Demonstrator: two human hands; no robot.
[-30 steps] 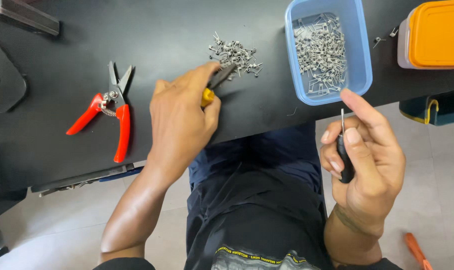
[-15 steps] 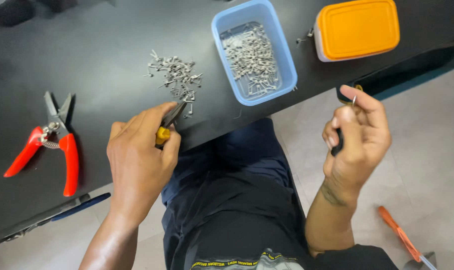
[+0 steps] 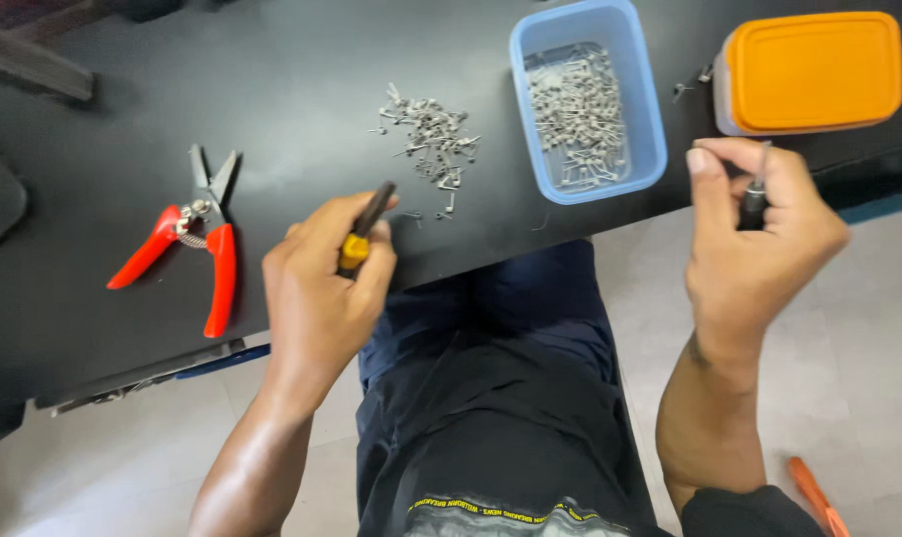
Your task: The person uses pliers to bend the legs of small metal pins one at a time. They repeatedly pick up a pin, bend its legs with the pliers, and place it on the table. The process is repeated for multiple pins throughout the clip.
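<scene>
Gripping yellow-handled pliers [image 3: 363, 229] in the left hand [image 3: 322, 283], fingers wrapped tight around the handles, dark nose pointing up toward a loose pile of small metal coils [image 3: 431, 134] lying on the black table [image 3: 272, 80]. Pinching a thin black-handled rod tool [image 3: 753, 194] upright in the right hand [image 3: 759, 244], thumb and fingers clamped around the handle, hovering just off the table edge below an orange-lidded container [image 3: 814, 70]. Resting between the two hands, a blue tray [image 3: 650, 149] holding many more of the same wire pieces. Lying untouched well to the left, red-handled cutters [image 3: 187, 244]. Judging the coils as very light, springy and stiff for their size, likely slipping or scattering easily and deforming if squeezed across the windings; taking hold by a straight leg with the pliers' tip probably suiting better than bare fingers.
</scene>
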